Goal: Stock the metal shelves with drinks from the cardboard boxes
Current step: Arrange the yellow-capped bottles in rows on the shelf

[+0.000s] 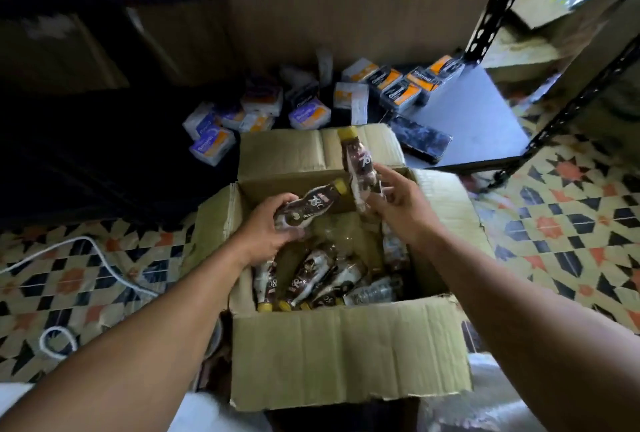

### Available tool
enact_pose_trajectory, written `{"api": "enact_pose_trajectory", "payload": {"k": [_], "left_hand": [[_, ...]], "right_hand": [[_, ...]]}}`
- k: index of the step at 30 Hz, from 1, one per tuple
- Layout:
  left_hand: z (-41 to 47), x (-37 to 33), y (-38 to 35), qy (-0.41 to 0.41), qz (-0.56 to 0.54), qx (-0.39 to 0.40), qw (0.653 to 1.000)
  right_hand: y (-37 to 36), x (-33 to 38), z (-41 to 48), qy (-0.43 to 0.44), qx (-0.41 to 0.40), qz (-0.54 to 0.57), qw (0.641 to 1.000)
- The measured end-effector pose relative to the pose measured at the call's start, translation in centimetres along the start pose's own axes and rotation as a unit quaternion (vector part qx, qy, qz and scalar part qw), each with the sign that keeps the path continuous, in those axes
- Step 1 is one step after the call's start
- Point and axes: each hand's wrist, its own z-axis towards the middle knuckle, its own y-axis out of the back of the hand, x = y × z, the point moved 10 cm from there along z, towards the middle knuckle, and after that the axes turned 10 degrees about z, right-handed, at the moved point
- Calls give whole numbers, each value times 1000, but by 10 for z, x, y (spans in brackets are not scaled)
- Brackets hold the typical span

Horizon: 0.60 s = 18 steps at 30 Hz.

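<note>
Head view: left hand (266,232) curled round brown bottle (311,204) above cardboard box (346,355); right hand (398,204) gripped second bottle (360,168), cap up, over box's far flap, probably bound for metal shelf (478,113) beyond box. Spare bottles (311,275) lay inside box.

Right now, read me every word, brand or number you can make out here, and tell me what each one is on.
"Charcoal": black and orange packs on the lower shelf.
"Smooth": white and purple packs left of them.
"78", likely: upright bottle in the right hand.
Slanted bottle in the left hand, bottles in the box: too blurred.
</note>
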Motion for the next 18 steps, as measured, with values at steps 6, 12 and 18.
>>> {"api": "enact_pose_trajectory", "payload": {"k": [6, 12, 18], "left_hand": [[-44, -72, 62, -52, -130, -128, 982], [-78, -165, 124, -169, -178, -206, 947], [-109, -245, 179, -276, -139, -221, 925]], "right_hand": [[16, 92, -30, 98, -47, 28, 994], [22, 199, -58, 216, -52, 26, 975], [24, 284, -64, 307, -69, -10, 949]]}}
